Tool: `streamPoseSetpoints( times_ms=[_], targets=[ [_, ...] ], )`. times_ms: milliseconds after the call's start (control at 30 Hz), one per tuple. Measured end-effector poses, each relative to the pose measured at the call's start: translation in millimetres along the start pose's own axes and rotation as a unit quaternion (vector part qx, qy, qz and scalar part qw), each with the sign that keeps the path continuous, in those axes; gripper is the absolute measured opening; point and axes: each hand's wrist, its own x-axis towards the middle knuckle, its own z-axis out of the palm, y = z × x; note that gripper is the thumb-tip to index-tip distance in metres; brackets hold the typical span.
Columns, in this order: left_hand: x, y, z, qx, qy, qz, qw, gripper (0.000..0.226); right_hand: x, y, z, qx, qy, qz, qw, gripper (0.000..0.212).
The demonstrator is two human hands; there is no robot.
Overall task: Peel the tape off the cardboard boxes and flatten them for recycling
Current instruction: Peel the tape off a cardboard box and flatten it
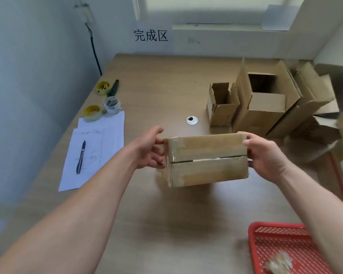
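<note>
- Red basket (281,252) nearest, at 5 o'clock, crumpled tape (278,263) inside.
- Taped box (207,160) held mid-air above desk (156,86), long axis running 9-to-3.
- Left hand (150,148) grips 9 o'clock end, right hand (265,155) grips 3 o'clock end; fingers curled round edges.
- Centre seam already split; left thumb nearest loose tape corner.

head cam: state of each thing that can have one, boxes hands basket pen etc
taped box: closed, tape still on, held above the table
left hand: grips the box's left end
right hand: grips the box's right end
small box: upright, top flaps open
tall box: upright, top flaps open
red basket: holds crumpled tape
pen: capped, lying on papers
</note>
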Motion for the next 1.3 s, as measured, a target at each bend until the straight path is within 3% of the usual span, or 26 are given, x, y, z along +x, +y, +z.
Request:
streamPoseSetpoints(
  times_ms=[67,133,233,333,400,500,567,633,733,800,867,1033,1167,1300],
  targets=[
    [-5,2,6,-0.035,-0.012,-0.006,0.999,0.024,2,3,12,-0.082,0.051,-0.039,0.995,0.032],
    [-7,-1,14,-0.03,-0.005,0.034,0.999,0.012,7,11,13,-0.075,0.091,-0.057,0.991,0.016],
    [-14,-6,20,0.052,0.048,0.182,0.981,0.01,12,22,8,-0.011,0.112,-0.038,0.993,0.022],
    [-17,-7,20,0.254,0.149,0.339,0.894,0.056,20,37,13,0.028,0.13,0.015,0.991,0.035],
    [-19,-9,23,0.311,0.151,0.393,0.852,0.074,26,52,22,-0.067,0.109,0.039,0.991,0.043],
    [-17,-23,40,0.39,0.077,0.378,0.836,0.07,26,74,35,-0.206,0.082,0.062,0.973,0.045],
    [-15,-33,58,0.435,0.099,0.387,0.807,0.055,21,82,34,-0.219,0.11,0.06,0.968,0.041],
    [-13,-34,78,0.482,0.115,0.395,0.774,0.056,12,85,24,-0.24,0.127,0.05,0.961,0.034],
    [-7,-31,104,0.569,0.121,0.362,0.728,0.065,-3,79,15,-0.114,0.113,0.074,0.984,0.036],
    [-3,-31,117,0.603,0.137,0.369,0.693,0.069,-13,74,4,-0.024,0.037,0.099,0.994,0.062],
    [2,-30,124,0.61,0.148,0.373,0.684,0.072,-22,73,-8,0.009,0.0,0.093,0.996,0.081],
    [9,-22,132,0.61,0.16,0.369,0.683,0.071,-42,63,-7,-0.012,0.02,-0.06,0.998,0.02],
    [3,-13,129,0.613,0.183,0.397,0.658,0.076,-43,62,4,0.004,0.042,-0.164,0.986,0.024],
    [2,-18,115,0.571,0.236,0.51,0.599,0.073,-44,67,21,0.036,0.033,-0.212,0.976,0.038]
  ],
)
